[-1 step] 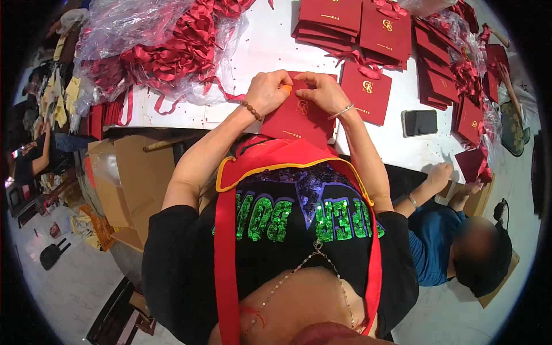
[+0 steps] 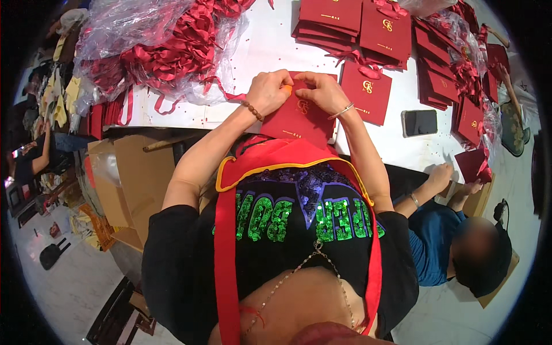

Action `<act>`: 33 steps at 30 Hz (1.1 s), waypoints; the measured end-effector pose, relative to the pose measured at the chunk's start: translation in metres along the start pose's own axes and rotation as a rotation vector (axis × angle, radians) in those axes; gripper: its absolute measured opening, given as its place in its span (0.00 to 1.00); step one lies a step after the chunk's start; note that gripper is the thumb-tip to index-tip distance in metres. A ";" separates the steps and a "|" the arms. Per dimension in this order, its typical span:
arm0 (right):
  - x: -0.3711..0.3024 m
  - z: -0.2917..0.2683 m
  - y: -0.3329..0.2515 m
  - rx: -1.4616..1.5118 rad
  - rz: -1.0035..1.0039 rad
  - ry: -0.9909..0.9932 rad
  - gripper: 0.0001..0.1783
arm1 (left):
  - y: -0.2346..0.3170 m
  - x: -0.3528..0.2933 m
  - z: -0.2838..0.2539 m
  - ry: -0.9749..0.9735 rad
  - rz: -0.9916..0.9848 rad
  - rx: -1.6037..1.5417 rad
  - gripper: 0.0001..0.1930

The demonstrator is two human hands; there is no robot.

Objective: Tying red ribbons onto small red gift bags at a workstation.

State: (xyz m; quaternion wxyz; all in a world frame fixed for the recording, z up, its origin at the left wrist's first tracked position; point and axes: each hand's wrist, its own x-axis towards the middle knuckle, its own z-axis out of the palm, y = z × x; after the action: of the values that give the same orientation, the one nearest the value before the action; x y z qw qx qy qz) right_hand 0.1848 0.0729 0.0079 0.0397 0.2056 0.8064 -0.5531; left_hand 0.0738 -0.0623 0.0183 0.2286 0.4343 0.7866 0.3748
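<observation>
A dark red paper bag (image 2: 293,121) with gold print lies flat at the table's near edge, its lower end against my red apron (image 2: 287,150). My left hand (image 2: 268,93) is closed at the bag's upper left, with something orange on a fingertip. Beside it, my right hand (image 2: 323,93) rests over the bag's upper right, thumb and forefinger bent together in a pinch. Whatever lies between those fingertips is too small to make out. A red ribbon (image 2: 227,95) trails from the left toward my left wrist.
Red ribbons in clear plastic (image 2: 172,63) heap up at the left. Stacked red bags (image 2: 328,20) fill the far right, and one finished bag (image 2: 368,95) with a bow lies beside my right hand. A phone (image 2: 419,123) is nearby. At right, another person's hands (image 2: 440,177) work near a bag.
</observation>
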 end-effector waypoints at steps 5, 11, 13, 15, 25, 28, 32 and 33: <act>-0.004 -0.001 -0.011 -0.181 -0.070 0.005 0.19 | 0.004 0.000 0.002 0.019 0.040 0.167 0.07; -0.004 0.002 0.000 -0.074 -0.108 0.012 0.18 | 0.004 0.007 -0.004 -0.073 0.004 0.139 0.08; 0.000 0.002 0.008 -0.034 -0.089 0.002 0.18 | 0.004 0.011 -0.006 -0.089 0.013 0.141 0.07; 0.000 0.001 0.003 0.008 -0.072 -0.011 0.17 | 0.003 0.011 -0.007 -0.103 0.019 0.145 0.07; 0.000 0.000 0.003 -0.027 -0.076 0.003 0.17 | 0.017 0.001 0.004 -0.062 0.239 0.390 0.07; -0.005 0.001 0.000 -0.022 -0.073 0.020 0.16 | 0.010 0.009 -0.006 -0.126 0.098 0.201 0.06; -0.007 -0.001 0.003 -0.011 -0.096 0.031 0.18 | 0.008 0.006 -0.010 -0.116 0.021 -0.018 0.06; -0.008 -0.001 0.001 -0.044 -0.087 0.011 0.18 | 0.008 0.005 -0.014 -0.160 -0.061 -0.057 0.07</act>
State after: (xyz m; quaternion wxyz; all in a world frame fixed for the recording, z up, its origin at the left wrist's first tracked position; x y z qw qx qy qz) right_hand 0.1927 0.0714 0.0100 0.0157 0.1726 0.8269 -0.5351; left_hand 0.0656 -0.0605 0.0324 0.3145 0.4319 0.7676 0.3540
